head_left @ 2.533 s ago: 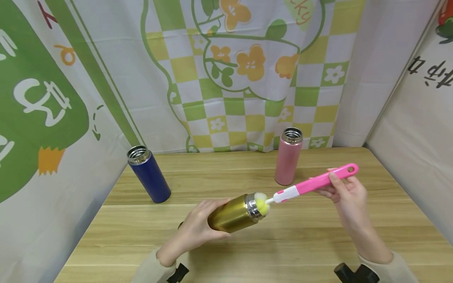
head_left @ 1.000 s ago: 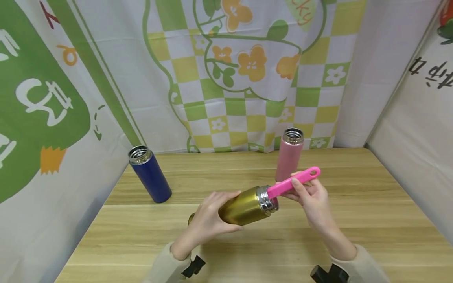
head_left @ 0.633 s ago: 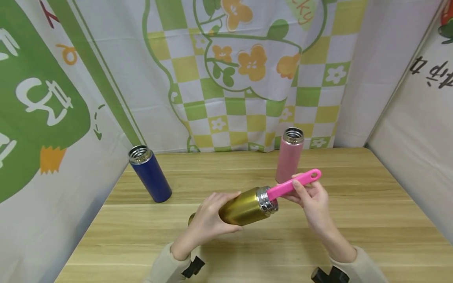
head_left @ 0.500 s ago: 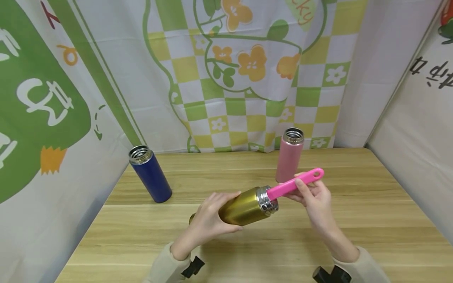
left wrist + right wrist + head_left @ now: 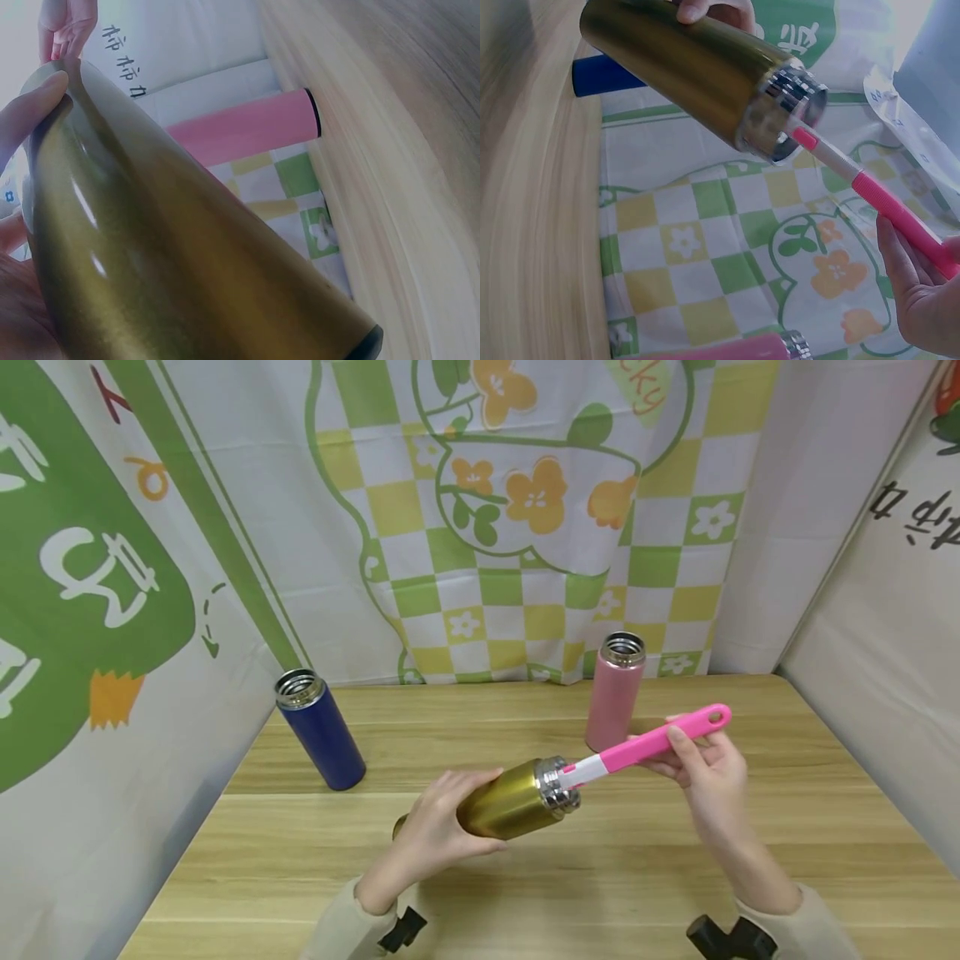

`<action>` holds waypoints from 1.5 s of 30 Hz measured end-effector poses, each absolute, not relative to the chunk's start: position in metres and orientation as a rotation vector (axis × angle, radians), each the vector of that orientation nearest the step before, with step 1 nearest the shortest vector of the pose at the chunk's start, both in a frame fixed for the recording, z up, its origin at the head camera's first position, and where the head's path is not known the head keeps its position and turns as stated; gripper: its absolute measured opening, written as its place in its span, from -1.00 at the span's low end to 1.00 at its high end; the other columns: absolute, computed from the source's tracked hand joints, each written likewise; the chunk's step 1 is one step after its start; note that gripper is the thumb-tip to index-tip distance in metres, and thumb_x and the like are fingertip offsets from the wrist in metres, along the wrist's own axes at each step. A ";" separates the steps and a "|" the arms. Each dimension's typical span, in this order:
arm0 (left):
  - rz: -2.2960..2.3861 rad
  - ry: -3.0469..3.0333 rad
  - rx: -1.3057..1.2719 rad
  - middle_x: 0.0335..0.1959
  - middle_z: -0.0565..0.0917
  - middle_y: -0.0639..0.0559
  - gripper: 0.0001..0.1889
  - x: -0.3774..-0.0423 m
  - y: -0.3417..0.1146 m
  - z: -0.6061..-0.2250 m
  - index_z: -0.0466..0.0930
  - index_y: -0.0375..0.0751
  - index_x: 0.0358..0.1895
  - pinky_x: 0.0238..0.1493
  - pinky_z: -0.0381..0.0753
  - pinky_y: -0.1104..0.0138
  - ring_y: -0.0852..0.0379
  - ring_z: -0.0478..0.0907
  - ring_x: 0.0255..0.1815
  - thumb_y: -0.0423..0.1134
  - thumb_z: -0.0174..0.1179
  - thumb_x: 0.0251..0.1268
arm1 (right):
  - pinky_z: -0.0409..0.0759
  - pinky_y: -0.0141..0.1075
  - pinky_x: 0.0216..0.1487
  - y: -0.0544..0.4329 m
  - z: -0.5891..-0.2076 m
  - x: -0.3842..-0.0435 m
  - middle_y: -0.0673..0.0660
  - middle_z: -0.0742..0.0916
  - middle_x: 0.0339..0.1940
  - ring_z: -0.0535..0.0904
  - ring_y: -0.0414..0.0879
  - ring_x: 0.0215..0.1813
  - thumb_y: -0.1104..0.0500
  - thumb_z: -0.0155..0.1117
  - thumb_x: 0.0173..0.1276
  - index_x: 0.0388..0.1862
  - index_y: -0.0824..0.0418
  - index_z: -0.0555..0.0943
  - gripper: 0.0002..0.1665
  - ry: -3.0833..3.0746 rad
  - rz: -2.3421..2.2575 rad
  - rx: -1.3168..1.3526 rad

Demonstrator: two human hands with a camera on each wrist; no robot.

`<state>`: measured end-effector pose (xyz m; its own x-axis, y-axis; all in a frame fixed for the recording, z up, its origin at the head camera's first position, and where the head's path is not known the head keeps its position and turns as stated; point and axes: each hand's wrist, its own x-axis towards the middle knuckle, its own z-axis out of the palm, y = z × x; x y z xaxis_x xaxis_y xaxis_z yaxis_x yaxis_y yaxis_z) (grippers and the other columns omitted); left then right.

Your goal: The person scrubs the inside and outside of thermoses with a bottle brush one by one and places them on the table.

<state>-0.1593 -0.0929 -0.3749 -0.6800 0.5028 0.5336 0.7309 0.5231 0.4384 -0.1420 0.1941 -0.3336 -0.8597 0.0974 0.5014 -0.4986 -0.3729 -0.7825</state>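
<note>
Left hand (image 5: 435,828) curled round gold bottle (image 5: 510,803), right hand (image 5: 708,775) pinching pink-handled brush (image 5: 633,752); bottle probably rigid, slick, best gripped mid-body; brush likely light.

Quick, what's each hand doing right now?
Left hand: holding the gold metal-rimmed bottle.
Right hand: holding the pink-and-white bottle brush.

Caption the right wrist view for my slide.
Right hand holding a pink-and-white bottle brush, its far end inside a tilted gold flask gripped by the left hand.

Blue bottle (image 5: 324,737), pink bottle (image 5: 615,703), table (image 5: 600,885), checked cloth (image 5: 504,589)
</note>
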 end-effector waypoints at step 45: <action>-0.853 -2.406 -1.057 -0.07 0.55 0.10 -0.19 -0.154 -0.109 -0.380 0.44 -0.10 0.08 -0.16 0.47 0.25 0.18 0.44 -0.11 -0.03 0.49 -0.50 | 0.50 -0.14 -0.20 0.233 -0.331 -0.137 0.33 0.66 -0.33 0.62 0.11 -0.23 0.43 -0.19 0.34 -0.14 0.44 0.40 -0.79 -1.329 2.438 0.610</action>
